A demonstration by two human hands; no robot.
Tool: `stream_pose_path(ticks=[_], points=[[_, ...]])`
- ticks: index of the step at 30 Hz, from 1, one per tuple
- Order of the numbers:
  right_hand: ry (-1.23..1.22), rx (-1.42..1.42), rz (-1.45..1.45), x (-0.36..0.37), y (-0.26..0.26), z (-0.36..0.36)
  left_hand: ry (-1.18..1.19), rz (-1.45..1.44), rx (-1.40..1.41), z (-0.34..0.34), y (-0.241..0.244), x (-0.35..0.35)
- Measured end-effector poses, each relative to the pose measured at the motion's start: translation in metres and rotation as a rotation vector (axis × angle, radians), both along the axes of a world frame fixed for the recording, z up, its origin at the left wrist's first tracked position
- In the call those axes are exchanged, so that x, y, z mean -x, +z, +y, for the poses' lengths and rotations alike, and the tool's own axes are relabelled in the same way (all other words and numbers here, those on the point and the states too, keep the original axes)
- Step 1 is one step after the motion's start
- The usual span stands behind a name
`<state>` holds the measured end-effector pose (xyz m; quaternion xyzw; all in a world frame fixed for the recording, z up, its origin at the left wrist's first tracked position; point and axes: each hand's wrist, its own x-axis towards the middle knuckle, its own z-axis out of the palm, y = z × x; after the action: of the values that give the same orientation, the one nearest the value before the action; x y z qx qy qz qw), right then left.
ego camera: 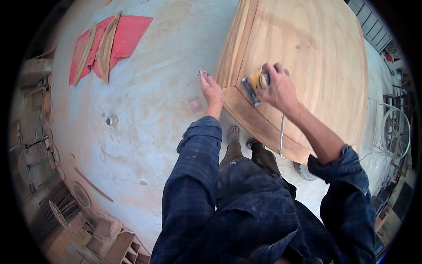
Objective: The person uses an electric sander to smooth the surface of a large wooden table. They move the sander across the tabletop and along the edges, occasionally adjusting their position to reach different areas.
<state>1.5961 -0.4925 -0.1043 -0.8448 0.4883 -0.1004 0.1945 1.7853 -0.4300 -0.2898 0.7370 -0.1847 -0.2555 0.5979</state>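
Note:
My right hand (279, 86) is closed around the body of a yellow and black electric sander (254, 84). The sander's pad lies on the wooden tabletop (306, 76), close to the joint between its main panel and the curved border (263, 123). A pale cable (282, 137) hangs over the rounded edge below my right forearm. My left hand (212, 92) is beside the table's left corner, fingers stretched away from me. Something small, partly yellow, shows at its fingertips; whether it is held is too small to tell.
On the floor at the upper left, two curved wooden pieces (107, 49) rest on a red cloth (132, 36). A glass jar (112, 120) and a thin wooden strip (94, 184) lie nearer. A wheel (306, 171) shows under the table. Fans and wooden pieces line the left wall.

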Motion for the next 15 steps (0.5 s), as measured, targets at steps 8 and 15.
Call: stream_pose_path(ticks=[8, 15], points=[[0.177, -0.011, -0.016, -0.021, 0.001, 0.023, 0.003, 0.037, 0.002, 0.003, -0.001, 0.003], [0.184, -0.066, 0.054, -0.020, 0.011, 0.051, 0.096, 0.256, 0.021, 0.019, -0.002, 0.002]])
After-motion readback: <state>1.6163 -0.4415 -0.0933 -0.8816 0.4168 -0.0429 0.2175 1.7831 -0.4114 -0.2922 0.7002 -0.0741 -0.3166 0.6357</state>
